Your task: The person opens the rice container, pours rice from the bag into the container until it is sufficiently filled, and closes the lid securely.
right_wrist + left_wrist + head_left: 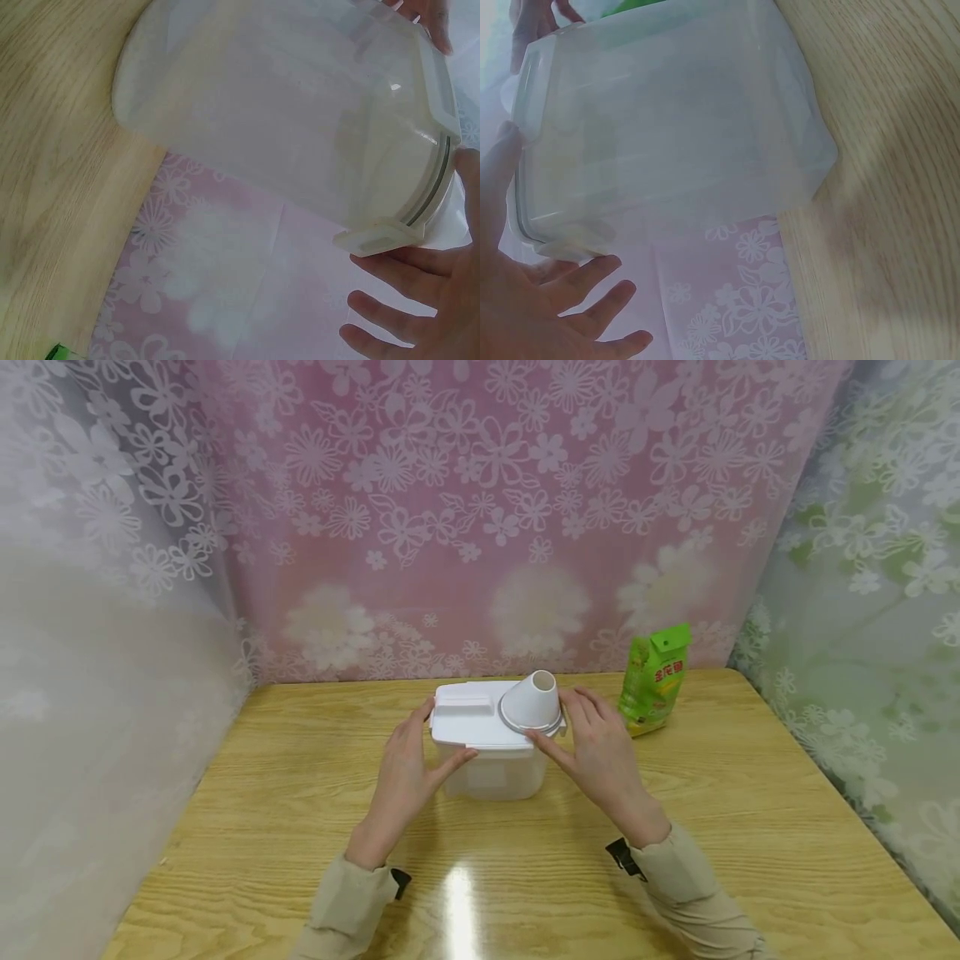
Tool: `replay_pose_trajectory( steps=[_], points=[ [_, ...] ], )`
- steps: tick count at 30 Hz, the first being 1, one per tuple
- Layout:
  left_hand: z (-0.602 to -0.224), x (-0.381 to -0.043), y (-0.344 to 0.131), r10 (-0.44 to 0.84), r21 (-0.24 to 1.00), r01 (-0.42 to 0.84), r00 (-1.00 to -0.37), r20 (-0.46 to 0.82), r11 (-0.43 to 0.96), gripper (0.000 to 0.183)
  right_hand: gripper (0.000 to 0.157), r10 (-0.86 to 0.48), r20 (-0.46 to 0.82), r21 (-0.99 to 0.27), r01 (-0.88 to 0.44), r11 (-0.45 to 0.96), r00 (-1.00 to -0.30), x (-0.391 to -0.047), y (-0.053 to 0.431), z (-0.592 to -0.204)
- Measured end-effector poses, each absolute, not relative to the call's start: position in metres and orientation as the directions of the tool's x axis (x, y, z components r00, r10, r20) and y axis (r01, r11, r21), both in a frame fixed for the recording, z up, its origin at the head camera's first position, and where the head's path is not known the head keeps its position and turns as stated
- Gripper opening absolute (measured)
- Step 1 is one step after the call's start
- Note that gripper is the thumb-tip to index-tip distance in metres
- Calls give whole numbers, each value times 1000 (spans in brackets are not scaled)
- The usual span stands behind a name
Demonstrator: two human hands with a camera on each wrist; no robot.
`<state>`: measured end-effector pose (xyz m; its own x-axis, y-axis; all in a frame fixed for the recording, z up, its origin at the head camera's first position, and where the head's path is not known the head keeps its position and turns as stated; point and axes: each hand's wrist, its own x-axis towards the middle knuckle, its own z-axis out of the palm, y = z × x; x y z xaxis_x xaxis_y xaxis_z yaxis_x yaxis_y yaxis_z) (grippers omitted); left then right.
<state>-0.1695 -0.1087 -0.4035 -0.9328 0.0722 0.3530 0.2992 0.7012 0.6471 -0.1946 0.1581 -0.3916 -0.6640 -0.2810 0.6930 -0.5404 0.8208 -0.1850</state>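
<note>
A see-through plastic storage container [495, 777] stands upright on the table, with a white lid [468, 727] on it. The lid bears a raised handle bar and, at its right, a white cone-shaped cap [534, 702] with a grey ring at its base. My left hand [403, 772] holds the lid's left end, thumb at the front edge and forefinger at the side clip [574, 249]; its other fingers are spread. At the right end, my right hand [603, 760] holds the lid likewise, with a finger under the side clip [379, 238] and the other fingers spread.
A green bag [656, 681] with red lettering stands at the back right of the wooden table [300, 827]. Floral curtains [450, 527] hang behind the table and along both sides.
</note>
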Motion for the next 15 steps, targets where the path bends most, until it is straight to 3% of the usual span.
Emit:
replay_pose_trajectory(
  steps=[15],
  points=[
    [-402,-169,-110,94,645,295,-940,328,704,96,88,-355,727,-57,-568,821,-587,-196,164,-394]
  ],
)
